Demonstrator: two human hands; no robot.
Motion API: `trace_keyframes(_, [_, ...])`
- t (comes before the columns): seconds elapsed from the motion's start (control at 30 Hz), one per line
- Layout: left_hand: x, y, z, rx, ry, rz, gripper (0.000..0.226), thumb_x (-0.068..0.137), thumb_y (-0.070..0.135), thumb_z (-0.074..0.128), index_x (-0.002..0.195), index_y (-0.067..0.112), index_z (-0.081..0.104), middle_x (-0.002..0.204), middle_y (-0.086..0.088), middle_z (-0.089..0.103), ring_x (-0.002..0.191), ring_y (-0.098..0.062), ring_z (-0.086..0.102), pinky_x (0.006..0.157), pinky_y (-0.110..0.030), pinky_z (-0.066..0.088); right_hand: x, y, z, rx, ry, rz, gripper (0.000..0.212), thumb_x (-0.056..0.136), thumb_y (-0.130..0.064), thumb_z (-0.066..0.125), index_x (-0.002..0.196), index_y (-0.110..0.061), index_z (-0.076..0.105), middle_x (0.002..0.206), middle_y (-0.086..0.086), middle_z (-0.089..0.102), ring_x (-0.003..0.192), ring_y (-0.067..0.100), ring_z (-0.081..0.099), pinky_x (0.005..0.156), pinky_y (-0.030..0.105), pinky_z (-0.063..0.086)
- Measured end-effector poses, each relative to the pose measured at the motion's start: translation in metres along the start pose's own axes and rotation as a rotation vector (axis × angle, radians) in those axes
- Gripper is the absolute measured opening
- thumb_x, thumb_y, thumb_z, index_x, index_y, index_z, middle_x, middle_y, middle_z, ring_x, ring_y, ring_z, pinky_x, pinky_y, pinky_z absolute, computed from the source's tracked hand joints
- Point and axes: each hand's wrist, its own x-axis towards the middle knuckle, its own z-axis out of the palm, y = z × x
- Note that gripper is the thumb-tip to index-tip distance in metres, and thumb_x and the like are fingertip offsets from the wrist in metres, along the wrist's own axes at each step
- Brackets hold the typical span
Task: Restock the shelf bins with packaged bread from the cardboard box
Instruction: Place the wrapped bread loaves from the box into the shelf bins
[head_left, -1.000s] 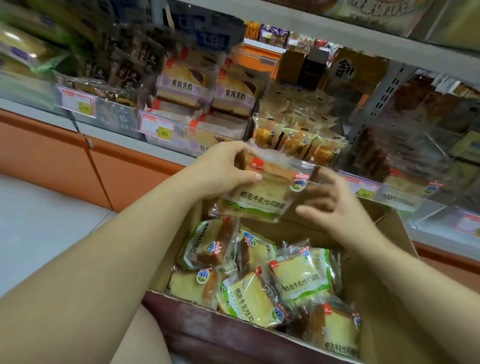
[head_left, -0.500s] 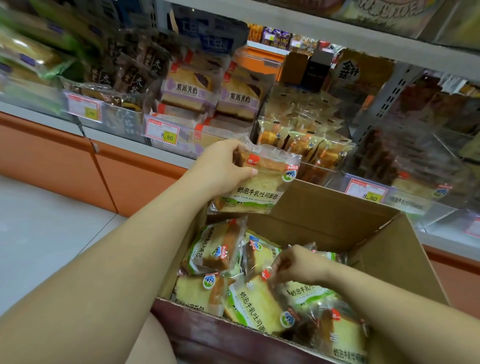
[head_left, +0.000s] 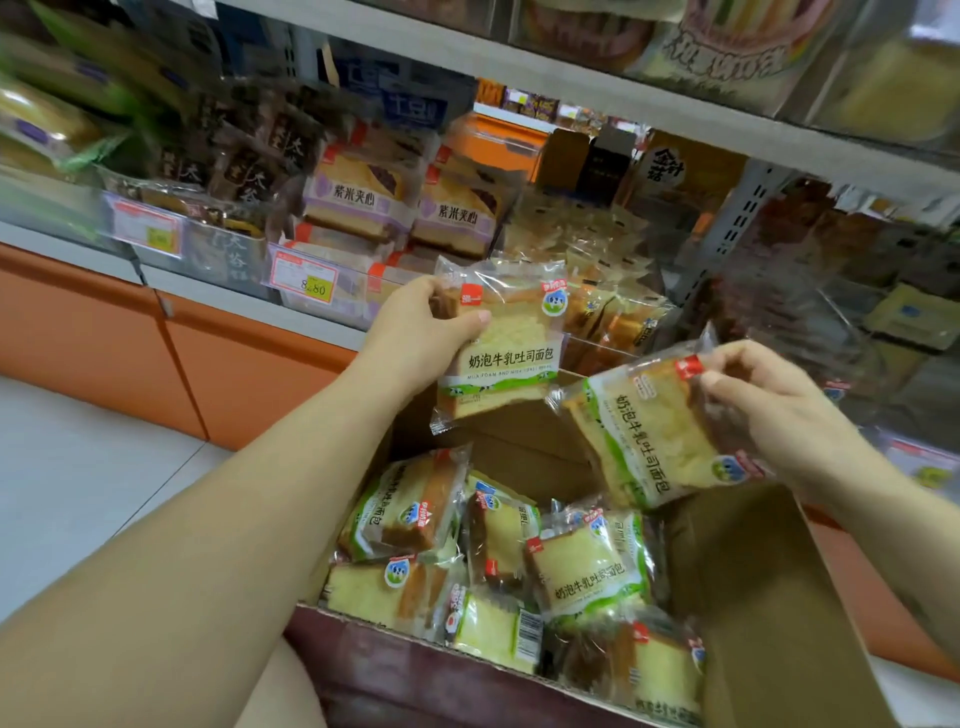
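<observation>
My left hand (head_left: 415, 332) grips a clear pack of yellow milk toast bread (head_left: 506, 358) by its upper left corner, upright in front of the shelf bins. My right hand (head_left: 763, 405) pinches a second, tilted pack of the same bread (head_left: 644, 436) by its top end, above the open cardboard box (head_left: 769, 597). Several more green-and-yellow bread packs (head_left: 582, 566) lie in the box. A clear shelf bin (head_left: 608, 322) just behind the held pack holds small orange-brown packs.
Purple-labelled bread packs (head_left: 358, 202) fill a bin at centre left, with a price tag (head_left: 306, 283) on its front. Dark packs (head_left: 249, 171) sit further left. An orange cabinet base (head_left: 234, 374) runs under the shelf. White floor (head_left: 78, 483) lies at left.
My right hand has come up out of the box holding a second bread pack. My left hand has raised its pack slightly and turned it upright.
</observation>
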Motion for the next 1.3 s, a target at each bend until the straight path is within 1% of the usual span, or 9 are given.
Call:
trace_keyframes(0.17, [-0.007,-0.001,0.003,-0.212,-0.076,-0.104,0.015,0.086,0.023,0.07,0.096,0.019,0.059,0.1,-0.003,0.069,0.095,-0.019,0.067,0.089,-0.036,0.054,-0.002,-0.026,0.005,0.238,0.044,-0.021,0.032,0.097,-0.011,0.047,0.073,-0.028,0.058,0.069,-0.006,0.063,0.065,0.01,0.06,0.065,0.034,0.05])
trace_keyframes(0.27, [-0.015,0.001,0.007,-0.278,-0.193,-0.16,0.028,0.08,0.039,0.073,0.097,0.019,0.066,0.102,-0.01,0.071,0.099,-0.027,0.067,0.094,-0.049,0.051,-0.005,-0.036,0.013,0.287,0.012,-0.032,0.028,0.097,-0.01,0.049,0.075,-0.025,0.058,0.075,-0.001,0.066,0.071,0.016,0.064,0.067,0.037,0.051])
trace_keyframes(0.37, [-0.017,0.002,0.008,-0.321,-0.281,-0.154,0.046,0.054,0.06,0.08,0.082,0.025,0.072,0.103,-0.022,0.068,0.092,-0.032,0.063,0.095,-0.059,0.046,-0.005,-0.053,0.008,0.017,-0.106,-0.186,0.018,0.093,-0.01,0.055,0.081,-0.022,0.059,0.073,0.0,0.065,0.068,0.02,0.058,0.067,0.031,0.047])
trace_keyframes(0.5, [-0.022,0.01,0.011,-0.324,-0.36,-0.086,0.044,0.06,0.05,0.081,0.09,0.02,0.069,0.085,-0.006,0.067,0.074,-0.022,0.059,0.077,-0.038,0.049,-0.003,-0.074,0.021,-0.4,-0.242,-0.352,0.01,0.088,-0.019,0.063,0.083,-0.027,0.062,0.079,-0.017,0.069,0.074,-0.005,0.062,0.065,0.007,0.044])
trace_keyframes(0.67, [-0.034,0.015,0.024,-0.353,-0.336,-0.056,0.027,0.084,0.032,0.069,0.099,0.01,0.066,0.092,-0.011,0.068,0.085,-0.025,0.06,0.094,-0.056,0.045,0.004,-0.069,0.042,-0.509,-0.213,-0.409,0.01,0.089,-0.023,0.062,0.083,-0.028,0.056,0.126,-0.015,0.052,0.12,-0.003,0.043,0.101,0.019,0.032])
trace_keyframes(0.87, [-0.039,0.019,0.026,-0.262,-0.353,-0.023,0.045,0.085,0.055,0.059,0.113,0.02,0.064,0.099,-0.001,0.072,0.093,-0.024,0.068,0.091,-0.044,0.051,0.005,-0.066,0.038,-0.515,-0.211,-0.397,0.013,0.09,-0.023,0.06,0.083,-0.03,0.052,0.113,-0.011,0.061,0.107,0.005,0.053,0.091,0.024,0.044])
trace_keyframes(1.0, [-0.045,0.03,0.032,-0.12,-0.491,0.123,0.1,0.064,0.056,0.078,0.147,0.029,0.03,0.132,0.012,0.056,0.116,-0.001,0.056,0.103,-0.03,0.043,0.002,-0.064,0.021,-0.427,-0.142,-0.427,0.013,0.091,-0.02,0.059,0.085,-0.029,0.053,0.1,-0.008,0.064,0.092,0.001,0.057,0.077,0.012,0.044])
trace_keyframes(1.17, [-0.045,0.064,0.051,0.078,-0.438,0.38,0.101,0.077,0.022,0.078,0.151,0.033,0.01,0.14,0.022,0.032,0.127,0.008,0.033,0.102,-0.004,0.031,0.0,-0.062,-0.011,-0.405,-0.052,-0.443,0.017,0.09,-0.023,0.061,0.082,-0.033,0.051,0.106,-0.011,0.064,0.102,0.005,0.056,0.088,0.031,0.048])
trace_keyframes(1.3, [-0.033,0.094,0.072,0.249,-0.3,0.642,0.102,0.077,0.02,0.077,0.151,0.033,0.008,0.146,0.012,0.033,0.131,0.002,0.03,0.109,-0.016,0.03,-0.002,-0.067,-0.045,-0.41,0.07,-0.55,0.022,0.085,-0.014,0.067,0.084,-0.029,0.052,0.109,-0.017,0.058,0.103,-0.019,0.044,0.088,0.001,0.032])
